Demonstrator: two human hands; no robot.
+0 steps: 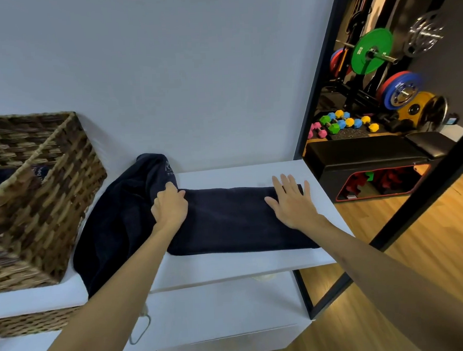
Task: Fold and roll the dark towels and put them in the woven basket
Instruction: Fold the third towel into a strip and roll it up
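Towel (235, 218) lay folded flat on the white table (229, 266), long axis running left to right, both arms reaching over it. Right hand (290, 201) pressed flat on its right end, fingers spread. Left hand (170, 205) gripped the left end, fingers curled into cloth, beside a loose heap (119, 208). Rolling would likely start there. Basket (38, 190) stood further left, dark cloth inside.

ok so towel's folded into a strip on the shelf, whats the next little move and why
Probably start rolling from the right end. The dark towel lies as a flat folded strip on the white shelf top, the right hand rests flat on its right end, and the left hand grips the bunched left part. The woven basket waits at left.
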